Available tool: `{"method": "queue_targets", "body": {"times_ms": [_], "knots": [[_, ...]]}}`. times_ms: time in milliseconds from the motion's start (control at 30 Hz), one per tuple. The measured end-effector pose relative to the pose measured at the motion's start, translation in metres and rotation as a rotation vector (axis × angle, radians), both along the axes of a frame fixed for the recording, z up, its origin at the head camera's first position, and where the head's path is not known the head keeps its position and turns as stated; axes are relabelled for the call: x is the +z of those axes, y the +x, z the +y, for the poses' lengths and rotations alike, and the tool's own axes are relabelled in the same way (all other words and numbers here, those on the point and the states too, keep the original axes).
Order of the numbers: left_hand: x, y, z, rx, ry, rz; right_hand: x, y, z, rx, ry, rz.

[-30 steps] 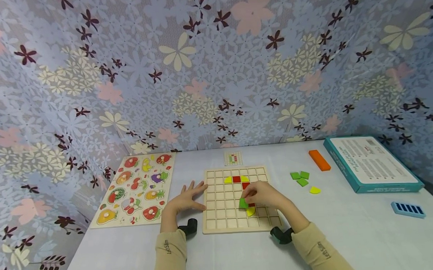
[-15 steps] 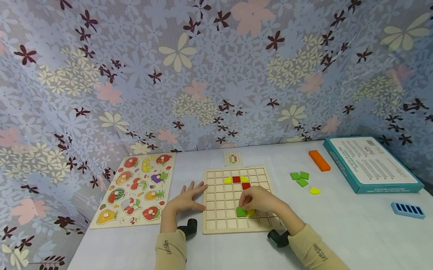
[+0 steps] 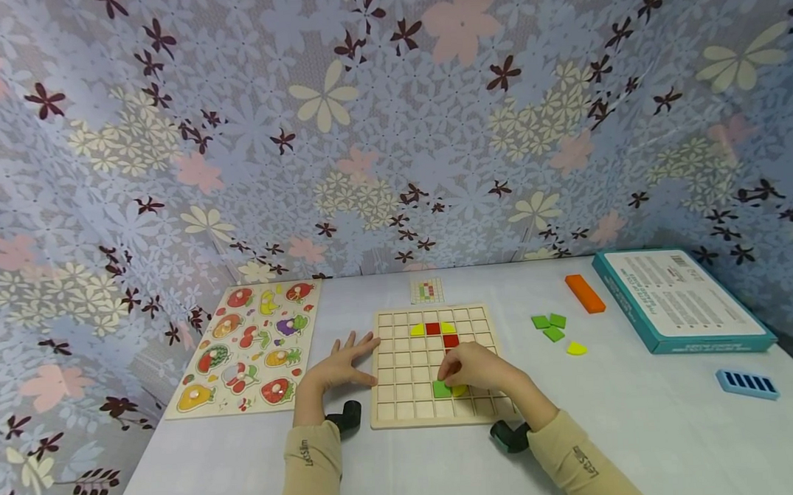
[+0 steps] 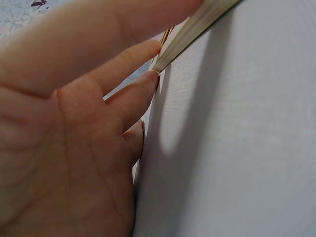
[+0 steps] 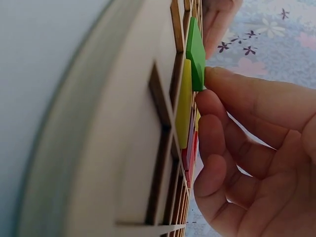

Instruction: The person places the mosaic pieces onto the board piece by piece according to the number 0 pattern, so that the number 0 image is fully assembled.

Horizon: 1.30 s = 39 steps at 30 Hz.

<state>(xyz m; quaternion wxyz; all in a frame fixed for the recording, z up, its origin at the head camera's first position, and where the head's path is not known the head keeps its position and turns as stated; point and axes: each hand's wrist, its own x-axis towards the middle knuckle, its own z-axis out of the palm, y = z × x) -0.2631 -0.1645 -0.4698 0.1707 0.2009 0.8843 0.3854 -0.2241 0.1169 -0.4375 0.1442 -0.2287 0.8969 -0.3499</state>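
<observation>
The left hand (image 3: 338,370) is spread out flat beside the wooden grid board (image 3: 401,354), and its thumb and some fingertips touch the board's left side. The right hand (image 3: 480,366) has its fingers bent and pinches the edge of a green square (image 3: 440,389) with its thumb and a finger. That square is on the board, low and near the middle, and it looks a bit tipped up. A yellow piece (image 3: 459,391) sits just to the right of it. Higher up, a red square (image 3: 433,328) sits between two more yellow bits (image 3: 418,331). Behind the board lies a little picture card (image 3: 427,291). Off to the right are three loose green tiles (image 3: 554,335), and the fruit puzzle (image 3: 225,386) is on the left.
</observation>
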Motion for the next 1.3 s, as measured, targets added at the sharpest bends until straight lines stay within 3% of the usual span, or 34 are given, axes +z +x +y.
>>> {"method": "queue_targets", "body": {"times_ms": [233,433,833,1033,1300], "knots": [[0.002,0.004,-0.003,-0.039,0.065,0.014,0.001,-0.001,0.004,0.035,-0.015,0.0],[-0.001,0.0,-0.001,-0.001,-0.001,0.004,0.003,-0.009,0.015,0.063,-0.066,0.028],[0.002,0.001,0.001,0.0,-0.012,-0.006,0.002,-0.026,0.062,-0.023,-0.156,0.0],[0.002,0.0,0.001,0.005,-0.02,-0.006,0.006,-0.028,0.086,-0.111,-0.172,-0.029],[0.0,0.0,0.001,0.007,-0.015,-0.003,0.004,-0.028,0.121,-0.221,-0.136,0.024]]}}
